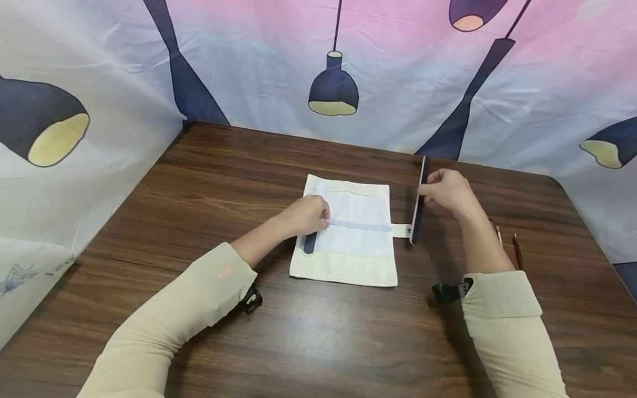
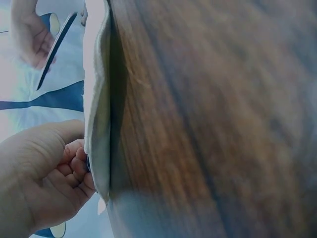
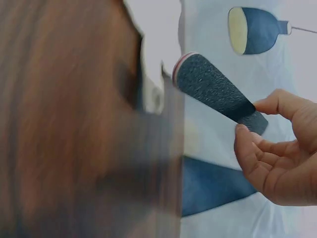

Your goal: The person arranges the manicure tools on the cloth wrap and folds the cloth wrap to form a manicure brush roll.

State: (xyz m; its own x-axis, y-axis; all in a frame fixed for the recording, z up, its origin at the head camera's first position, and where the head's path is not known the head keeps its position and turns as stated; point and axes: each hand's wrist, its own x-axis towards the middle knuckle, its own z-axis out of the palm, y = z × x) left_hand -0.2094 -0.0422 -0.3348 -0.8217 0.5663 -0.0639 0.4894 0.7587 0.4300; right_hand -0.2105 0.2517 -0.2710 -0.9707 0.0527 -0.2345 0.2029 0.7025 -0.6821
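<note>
An unfolded cream fabric pouch [image 1: 343, 271] with a white lining lies on the table. Over its left part, my left hand [image 1: 309, 214] has its fingers curled at the left end of the pale band [image 1: 360, 225], gripping the fabric there. A dark flat strip [image 1: 311, 243] shows below that hand; its upper part is hidden. My right hand [image 1: 448, 190] pinches a black nail file [image 3: 213, 87] between thumb and fingers. The file has a rough face and rounded end, and stands raised and tilted just right of the pouch's strap [image 1: 401, 230].
The wooden table [image 1: 239, 166] runs back to a hanging cloth [image 1: 269, 72] printed with lamps. Right of my right forearm lie a reddish-brown slim stick [image 1: 517, 250] and a paler slim tool [image 1: 499, 235], partly covered by the arm.
</note>
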